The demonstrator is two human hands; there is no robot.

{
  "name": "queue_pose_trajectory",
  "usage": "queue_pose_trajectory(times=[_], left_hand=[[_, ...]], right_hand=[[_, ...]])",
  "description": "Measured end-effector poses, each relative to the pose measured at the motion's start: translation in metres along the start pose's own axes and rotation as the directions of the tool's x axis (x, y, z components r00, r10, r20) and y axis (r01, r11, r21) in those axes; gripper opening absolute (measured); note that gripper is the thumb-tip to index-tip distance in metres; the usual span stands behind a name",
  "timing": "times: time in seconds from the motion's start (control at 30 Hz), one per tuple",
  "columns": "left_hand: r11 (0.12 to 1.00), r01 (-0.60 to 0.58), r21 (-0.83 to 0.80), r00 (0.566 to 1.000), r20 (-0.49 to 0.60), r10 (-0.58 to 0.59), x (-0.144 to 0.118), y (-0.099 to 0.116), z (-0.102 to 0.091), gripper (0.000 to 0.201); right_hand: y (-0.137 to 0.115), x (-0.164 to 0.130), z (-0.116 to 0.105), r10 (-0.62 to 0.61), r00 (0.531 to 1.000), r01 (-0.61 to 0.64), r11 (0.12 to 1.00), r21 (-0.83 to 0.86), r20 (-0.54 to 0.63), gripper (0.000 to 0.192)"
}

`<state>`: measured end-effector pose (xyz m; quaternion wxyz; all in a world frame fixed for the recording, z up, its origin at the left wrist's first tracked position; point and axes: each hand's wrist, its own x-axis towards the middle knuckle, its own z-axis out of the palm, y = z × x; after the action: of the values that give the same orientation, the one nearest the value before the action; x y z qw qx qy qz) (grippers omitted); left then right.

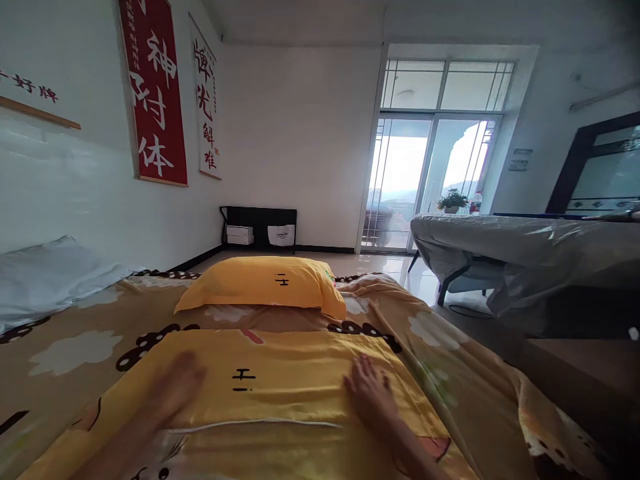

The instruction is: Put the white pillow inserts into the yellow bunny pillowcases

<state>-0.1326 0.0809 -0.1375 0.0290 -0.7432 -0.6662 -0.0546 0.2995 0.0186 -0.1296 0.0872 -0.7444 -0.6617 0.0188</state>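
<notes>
Both hands lie flat on a yellow pillowcase (280, 393) spread over the near part of the bed, a small black mark printed at its middle. The left hand (175, 390) rests palm down on the left half of the cloth, blurred, fingers stretched forward and gripping nothing. The right hand (367, 390) presses palm down on the right half, fingers slightly spread and pointing away from the camera, also holding nothing. The two hands are well apart, with the black mark between them. A pale seam line runs across the pillowcase just below the hands. Beyond it, farther up the bed, a yellow pillow (265, 283) of the same colour sits plump, apart from the flat cloth. Both lie on a tan bedsheet (95, 333) patterned with white clouds and dark cartoon shapes. A white pillow (50, 277) lies at the left against the wall. On that wall hang a red banner (155, 93) and a white banner (206, 100) with characters. To the right stands a table under a grey plastic cover (525, 247), and behind it glass balcony doors (430, 180)
</notes>
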Motion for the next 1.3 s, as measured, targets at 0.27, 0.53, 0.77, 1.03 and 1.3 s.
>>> queue_pose_trajectory(times=[0.27, 0.53, 0.77, 1.03, 1.3], left_hand=[[0.891, -0.421, -0.17, 0.892, 0.103, 0.441, 0.049, 0.119, 0.001, 0.058], [0.997, 0.073, 0.019, 0.997, 0.037, -0.074, 0.077, -0.034, 0.013, 0.061], [0.952, -0.253, -0.171, 0.96, 0.077, 0.269, 0.03, 0.06, -0.045, 0.063], [0.835, -0.468, -0.289, 0.852, 0.104, 0.514, 0.021, 0.088, -0.002, 0.059], [0.973, 0.189, -0.132, 0.977, 0.128, -0.172, 0.043, -0.038, 0.001, 0.066]], right_hand=[[-0.062, 0.048, 0.017, -0.268, 0.963, 0.266, 0.952, 0.153, -0.003, 0.054], [0.077, 0.083, 0.012, 0.183, 0.983, -0.174, 0.964, -0.201, 0.03, 0.056], [-0.042, 0.053, 0.004, -0.181, 0.983, 0.173, 0.972, -0.161, -0.033, 0.053], [-0.053, 0.06, 0.021, -0.256, 0.963, 0.25, 0.966, 0.068, 0.089, 0.06], [0.13, 0.047, 0.022, 0.173, 0.984, -0.168, 0.977, -0.13, 0.034, 0.071]])
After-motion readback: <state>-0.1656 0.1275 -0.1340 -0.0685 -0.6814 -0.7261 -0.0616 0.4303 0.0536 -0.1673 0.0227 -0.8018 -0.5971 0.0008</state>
